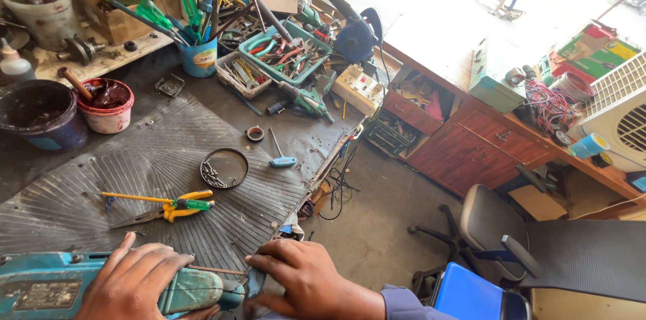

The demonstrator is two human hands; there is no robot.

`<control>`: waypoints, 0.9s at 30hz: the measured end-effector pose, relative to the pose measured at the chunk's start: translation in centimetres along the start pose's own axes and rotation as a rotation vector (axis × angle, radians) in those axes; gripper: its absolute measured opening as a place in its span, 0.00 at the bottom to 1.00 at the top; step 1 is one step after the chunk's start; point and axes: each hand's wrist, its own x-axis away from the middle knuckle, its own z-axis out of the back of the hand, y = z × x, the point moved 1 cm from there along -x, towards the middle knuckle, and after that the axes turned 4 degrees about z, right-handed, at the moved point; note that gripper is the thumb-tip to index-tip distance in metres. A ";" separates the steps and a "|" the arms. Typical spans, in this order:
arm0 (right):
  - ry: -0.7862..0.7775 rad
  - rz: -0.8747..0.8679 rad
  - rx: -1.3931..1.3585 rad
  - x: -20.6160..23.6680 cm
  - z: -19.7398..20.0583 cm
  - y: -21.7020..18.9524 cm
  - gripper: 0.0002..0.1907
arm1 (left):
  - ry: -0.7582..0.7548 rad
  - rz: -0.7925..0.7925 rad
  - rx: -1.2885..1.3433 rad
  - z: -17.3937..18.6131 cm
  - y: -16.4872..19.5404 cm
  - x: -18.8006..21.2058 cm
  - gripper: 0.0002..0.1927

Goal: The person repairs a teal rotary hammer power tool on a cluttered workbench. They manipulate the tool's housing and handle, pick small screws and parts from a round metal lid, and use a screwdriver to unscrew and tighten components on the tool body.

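Your left hand (138, 279) lies flat over the teal power tool (101, 290) at the bottom left of the frame, fingers spread across its worn casing rather than wrapped round it. A dark rectangular label sits on the tool's side near the lower left corner; the tool's left end and underside are cut off by the frame edge. Your right hand (306, 279), just beside it at bottom centre, presses down on a grey-blue piece at the tool's front end, fingers curled; what that piece is stays hard to make out, and whether the hand grips it cannot be told.

Above the hands, on the ribbed black mat (81, 192) covering the surface, lie yellow-handled pliers (176, 207) with a green-handled screwdriver across them. Further up sits a round black lid (225, 168) holding small screws, then a blue T-handled key (279, 155). At upper centre a blue cup (200, 59) with a coloured band holds tools, beside a teal tray (288, 51) of pliers. A red-rimmed tub of dark grease (106, 104) stands at left.
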 end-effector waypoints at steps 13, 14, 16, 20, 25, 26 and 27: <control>0.049 -0.018 -0.072 -0.5 2.0 -0.7 0.46 | 0.030 -0.013 0.014 0.0 0.1 -0.2 0.42; 0.056 0.076 0.058 -0.5 2.3 -0.8 0.40 | 0.008 0.004 0.009 -0.1 0.0 -0.2 0.43; 0.062 0.258 0.313 -0.2 2.1 -0.9 0.30 | -0.017 0.016 0.011 -0.2 -0.2 -0.1 0.43; -0.055 -0.155 -0.146 -0.5 -0.6 1.0 0.24 | 0.002 0.003 0.025 -0.2 -0.2 0.0 0.42; -0.087 -0.547 -0.589 -0.3 -1.6 1.6 0.31 | -0.045 0.027 0.012 -0.1 -0.1 0.0 0.44; -0.077 -0.490 -0.459 -0.4 -0.7 1.5 0.32 | -0.049 0.027 0.009 -0.1 -0.1 0.0 0.44; -0.068 -0.432 -0.329 -0.5 0.2 1.2 0.34 | -0.054 0.027 0.006 -0.2 -0.2 0.0 0.44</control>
